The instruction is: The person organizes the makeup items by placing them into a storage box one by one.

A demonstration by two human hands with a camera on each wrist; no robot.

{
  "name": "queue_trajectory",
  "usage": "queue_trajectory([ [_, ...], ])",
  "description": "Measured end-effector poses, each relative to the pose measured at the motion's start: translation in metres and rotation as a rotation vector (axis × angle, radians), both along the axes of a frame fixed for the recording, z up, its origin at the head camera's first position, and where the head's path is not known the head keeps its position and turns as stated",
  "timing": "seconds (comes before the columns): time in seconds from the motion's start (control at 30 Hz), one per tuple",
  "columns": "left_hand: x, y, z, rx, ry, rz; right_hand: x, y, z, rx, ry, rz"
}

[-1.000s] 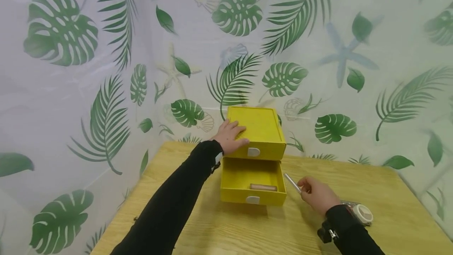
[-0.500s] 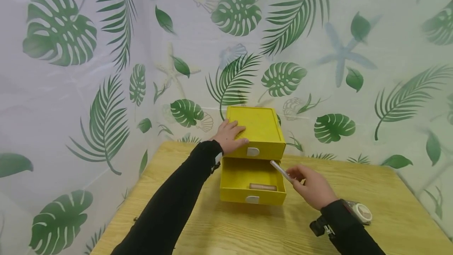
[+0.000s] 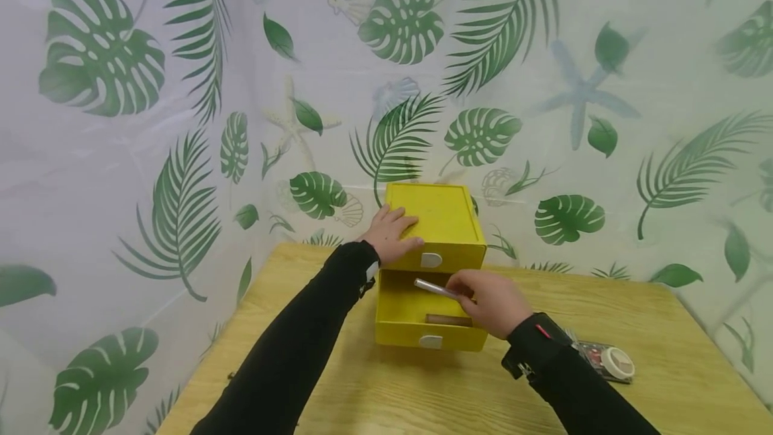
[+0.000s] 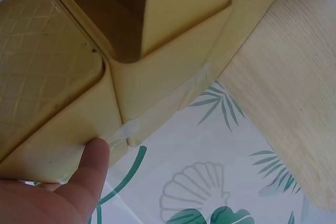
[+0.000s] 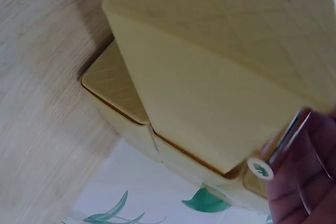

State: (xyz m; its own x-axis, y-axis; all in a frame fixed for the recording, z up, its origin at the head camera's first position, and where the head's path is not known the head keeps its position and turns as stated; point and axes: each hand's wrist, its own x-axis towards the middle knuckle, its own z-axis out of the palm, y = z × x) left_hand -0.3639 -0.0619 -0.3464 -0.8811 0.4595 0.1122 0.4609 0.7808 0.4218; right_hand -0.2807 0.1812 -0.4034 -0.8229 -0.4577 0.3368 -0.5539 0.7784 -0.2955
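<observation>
A yellow drawer unit (image 3: 435, 213) stands on the table, its drawer below the top one (image 3: 398, 331) pulled out. A brownish tube (image 3: 449, 320) lies inside near the drawer's front. My left hand (image 3: 391, 233) rests on the unit's top left edge, fingers spread; in the left wrist view a finger (image 4: 94, 166) touches the yellow wall. My right hand (image 3: 495, 304) pinches a slim silvery tube (image 3: 436, 288) over the open drawer. The tube's round pale end (image 5: 260, 169) with a green leaf mark shows in the right wrist view.
A clear-topped pack with a round white piece (image 3: 617, 362) lies on the wooden table (image 3: 386, 401) by my right forearm. A leaf-print sheet (image 3: 338, 119) hangs behind and to the left. The pulled-out drawer juts toward me.
My right hand has moved left with the silvery tube, from beside the unit to over the open drawer. The left hand stays where it was.
</observation>
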Motion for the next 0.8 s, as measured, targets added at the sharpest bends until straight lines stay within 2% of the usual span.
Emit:
queue_trajectory([
  [0.3, 0.0, -0.001, -0.003, -0.01, -0.006, 0.019, -0.008, -0.023, -0.01, 0.115, 0.012, -0.014],
  [0.6, 0.002, -0.001, -0.002, -0.01, -0.016, 0.022, -0.009, -0.032, -0.007, 0.163, -0.168, 0.004],
  [0.8, 0.001, -0.001, 0.0, -0.01, -0.009, 0.011, -0.014, -0.032, -0.006, 0.175, -0.23, -0.013],
])
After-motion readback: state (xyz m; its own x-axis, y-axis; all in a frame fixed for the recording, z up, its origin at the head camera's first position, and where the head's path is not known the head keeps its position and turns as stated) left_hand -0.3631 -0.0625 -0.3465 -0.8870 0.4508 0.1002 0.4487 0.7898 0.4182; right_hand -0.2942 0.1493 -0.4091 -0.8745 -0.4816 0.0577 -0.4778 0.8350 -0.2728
